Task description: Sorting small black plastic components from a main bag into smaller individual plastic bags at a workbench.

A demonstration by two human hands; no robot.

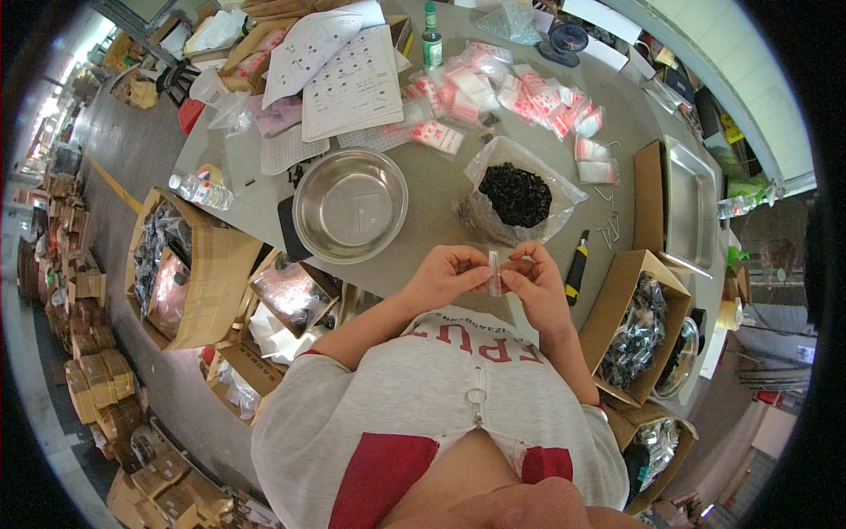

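Fingers [480, 271] of both hands pinch a small clear plastic bag [494, 271], held upright between the left hand [448, 275] and the right hand [538, 280], just above the near edge of the table [432, 189]. Beyond the hands lies an open bag of black parts [515, 194]. An empty steel bowl [350, 204] sits to the left. A black-and-yellow utility knife [576, 268] lies just right of the right hand.

Grey table [441, 189] is pretty loaded: steel bowl [350, 204] in the middle, open bag of black parts [515, 194] to its right, paper sheets [339, 66] and a pile of small zip bags [502, 88] at the far side, water bottle [201, 191] on the left.
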